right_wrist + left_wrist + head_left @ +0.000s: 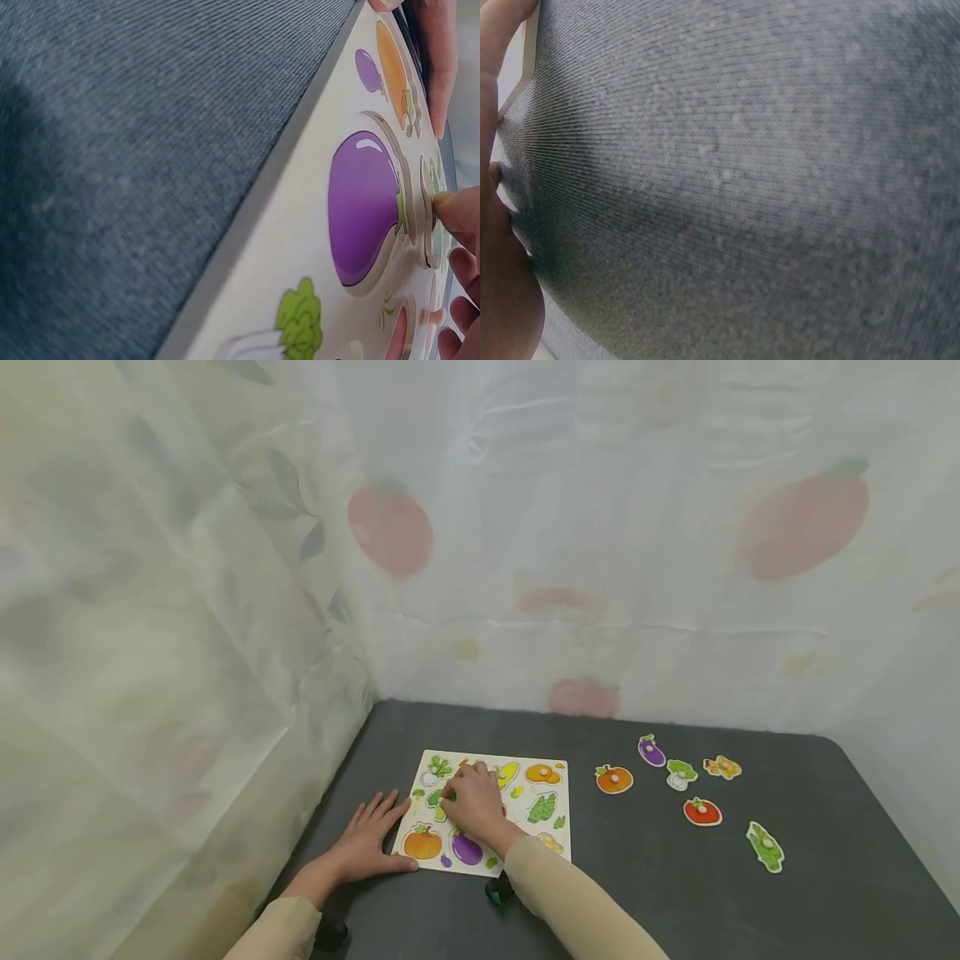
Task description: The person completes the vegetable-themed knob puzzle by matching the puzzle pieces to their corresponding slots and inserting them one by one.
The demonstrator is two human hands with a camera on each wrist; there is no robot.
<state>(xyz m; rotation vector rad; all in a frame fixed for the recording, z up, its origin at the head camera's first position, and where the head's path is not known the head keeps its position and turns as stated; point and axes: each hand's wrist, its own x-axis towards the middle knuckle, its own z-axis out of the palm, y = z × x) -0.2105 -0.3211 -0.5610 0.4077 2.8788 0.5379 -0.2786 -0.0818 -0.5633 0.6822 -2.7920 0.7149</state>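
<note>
A white vegetable puzzle board point(557, 827) lies on the dark table. My right hand point(477, 800) reaches over its middle, thumb and fingers pinching a green broccoli piece point(436, 806) at its printed spot. In the right wrist view the fingertips point(448, 206) meet this piece, partly hidden by them. Beside the left edge of the board, my left hand point(367, 837) rests with spread fingers, the thumb at the lower left corner. Printed eggplant point(362, 206) and pumpkin point(422, 842) shapes show along the near side. A yellow corn point(509, 773) sits near the far edge.
Right of the board lie loose knobbed pieces: pumpkin point(614, 780), eggplant point(651, 751), a green-topped white vegetable point(681, 775), a yellow-brown piece point(723, 767), tomato point(702, 812) and a long green one point(765, 847). Patterned curtains point(480, 668) border the table's back and left side.
</note>
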